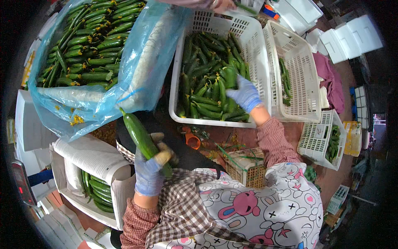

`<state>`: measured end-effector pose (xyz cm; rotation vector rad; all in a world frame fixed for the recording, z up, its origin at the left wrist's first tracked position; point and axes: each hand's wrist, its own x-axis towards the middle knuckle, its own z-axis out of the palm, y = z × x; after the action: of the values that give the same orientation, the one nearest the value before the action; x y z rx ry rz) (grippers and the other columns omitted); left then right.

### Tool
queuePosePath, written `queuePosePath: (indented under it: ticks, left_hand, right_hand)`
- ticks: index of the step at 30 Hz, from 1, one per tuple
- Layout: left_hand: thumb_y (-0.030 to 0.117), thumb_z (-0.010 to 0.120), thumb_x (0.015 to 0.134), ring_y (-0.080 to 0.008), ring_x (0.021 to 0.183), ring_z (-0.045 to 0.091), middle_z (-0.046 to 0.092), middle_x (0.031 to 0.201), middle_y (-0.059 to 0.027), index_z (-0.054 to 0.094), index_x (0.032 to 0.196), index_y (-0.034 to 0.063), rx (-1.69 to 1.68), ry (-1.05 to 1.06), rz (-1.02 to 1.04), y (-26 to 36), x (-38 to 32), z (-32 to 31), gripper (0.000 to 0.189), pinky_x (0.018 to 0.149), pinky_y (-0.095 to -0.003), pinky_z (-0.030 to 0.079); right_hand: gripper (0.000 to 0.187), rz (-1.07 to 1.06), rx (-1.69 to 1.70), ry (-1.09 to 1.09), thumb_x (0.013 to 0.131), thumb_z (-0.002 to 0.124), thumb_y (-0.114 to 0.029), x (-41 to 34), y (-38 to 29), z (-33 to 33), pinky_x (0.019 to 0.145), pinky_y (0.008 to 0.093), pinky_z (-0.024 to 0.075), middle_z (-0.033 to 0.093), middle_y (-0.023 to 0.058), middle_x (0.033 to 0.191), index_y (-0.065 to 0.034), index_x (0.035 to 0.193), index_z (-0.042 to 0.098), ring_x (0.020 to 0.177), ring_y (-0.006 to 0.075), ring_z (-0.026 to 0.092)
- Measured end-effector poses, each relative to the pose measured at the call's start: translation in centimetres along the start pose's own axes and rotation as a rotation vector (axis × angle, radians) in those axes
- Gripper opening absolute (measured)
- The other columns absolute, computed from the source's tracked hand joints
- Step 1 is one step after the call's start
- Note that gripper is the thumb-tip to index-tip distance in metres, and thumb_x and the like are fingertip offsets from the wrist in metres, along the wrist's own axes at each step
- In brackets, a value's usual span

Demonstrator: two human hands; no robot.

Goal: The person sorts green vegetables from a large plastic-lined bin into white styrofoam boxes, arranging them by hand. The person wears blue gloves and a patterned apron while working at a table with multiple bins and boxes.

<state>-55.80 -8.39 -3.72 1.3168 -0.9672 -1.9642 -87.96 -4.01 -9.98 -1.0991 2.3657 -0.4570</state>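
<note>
My left hand (pixel 150 169), in a pale glove with a blue cuff, grips a long green cucumber (pixel 140 133) above my lap. Its stem end points up and away from me. Over a white plastic crate (pixel 264 62) heaped with cucumbers (pixel 206 90), my gloved right hand (pixel 245 94) closes around a blurred cucumber (pixel 230 77). Several cucumbers in this crate carry yellow blossoms. To the left, a box lined with blue plastic film (pixel 152 62) holds neat rows of cucumbers (pixel 99 46), also with yellow blossoms.
A second white crate (pixel 300 77) holds a few cucumbers. Near my left side, a paper-lined foam box (pixel 84 158) contains cucumbers beside a scale display (pixel 23 183). An orange tape dispenser (pixel 192 140) lies on the floor. Another person's hand (pixel 224 5) is at the top.
</note>
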Motion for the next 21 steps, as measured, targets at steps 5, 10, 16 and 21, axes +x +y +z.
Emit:
queuePosePath:
  ticks: [5,10,16,21]
  left_hand:
    - [0.021,0.077,0.077,-0.0190,0.103,0.059,0.060,0.111,-0.0128,0.046,0.130,0.0006,-0.010,-0.186,0.138,-0.1,0.5,0.6,0.064,0.088,-0.0311,0.050]
    - [0.028,0.075,0.076,-0.0260,0.103,0.059,0.059,0.112,-0.0118,0.049,0.124,0.0012,-0.374,-0.118,0.184,0.1,-0.6,-3.1,0.061,0.093,-0.0379,0.048]
    - [0.023,0.077,0.075,-0.0299,0.105,0.059,0.059,0.111,-0.0153,0.048,0.123,-0.0004,-0.694,-0.086,0.209,-1.8,-0.3,-5.0,0.060,0.097,-0.0471,0.047]
    - [0.022,0.074,0.078,-0.0284,0.106,0.056,0.058,0.113,-0.0127,0.049,0.123,0.0045,-0.832,-0.180,0.159,-1.7,-1.3,-5.3,0.054,0.097,-0.0455,0.046]
  right_hand:
    - [0.054,-0.638,0.308,-0.243,0.080,0.069,-0.042,-7.4,-12.9,2.8,0.078,0.0374,0.0513,0.068,0.0194,0.093,0.0015,0.111,0.062,0.086,0.0265,0.066]
    - [0.054,-0.589,0.682,-0.613,0.084,0.068,-0.039,-9.6,-13.7,6.3,0.084,0.0347,0.0484,0.066,0.0188,0.106,-0.0017,0.122,0.058,0.100,0.0244,0.063]
    - [0.043,-0.561,0.283,-0.821,0.084,0.068,-0.038,-11.2,-13.6,5.9,0.070,0.0343,0.0503,0.066,0.0143,0.081,-0.0011,0.108,0.065,0.075,0.0261,0.065]
    - [0.039,-0.432,0.516,-1.030,0.085,0.068,-0.038,-12.3,-12.8,5.9,0.063,0.0352,0.0503,0.066,0.0148,0.071,0.0004,0.093,0.068,0.066,0.0244,0.065]
